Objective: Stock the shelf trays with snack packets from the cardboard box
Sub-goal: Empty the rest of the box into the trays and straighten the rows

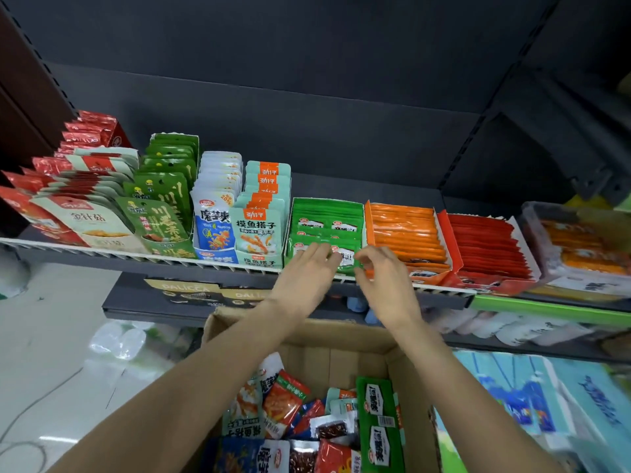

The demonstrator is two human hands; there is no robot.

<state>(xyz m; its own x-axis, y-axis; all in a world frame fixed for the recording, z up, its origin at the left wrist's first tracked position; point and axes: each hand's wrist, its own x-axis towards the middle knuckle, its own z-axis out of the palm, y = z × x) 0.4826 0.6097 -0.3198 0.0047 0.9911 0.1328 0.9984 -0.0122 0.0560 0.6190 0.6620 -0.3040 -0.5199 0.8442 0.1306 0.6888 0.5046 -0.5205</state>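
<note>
1 head-worn view looks forward and down, close over the shelf (143, 257) (wide-angle).

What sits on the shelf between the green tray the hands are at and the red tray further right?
In the head view, one tray of orange packets stands between the green tray and the red tray, side by side with both.
</note>
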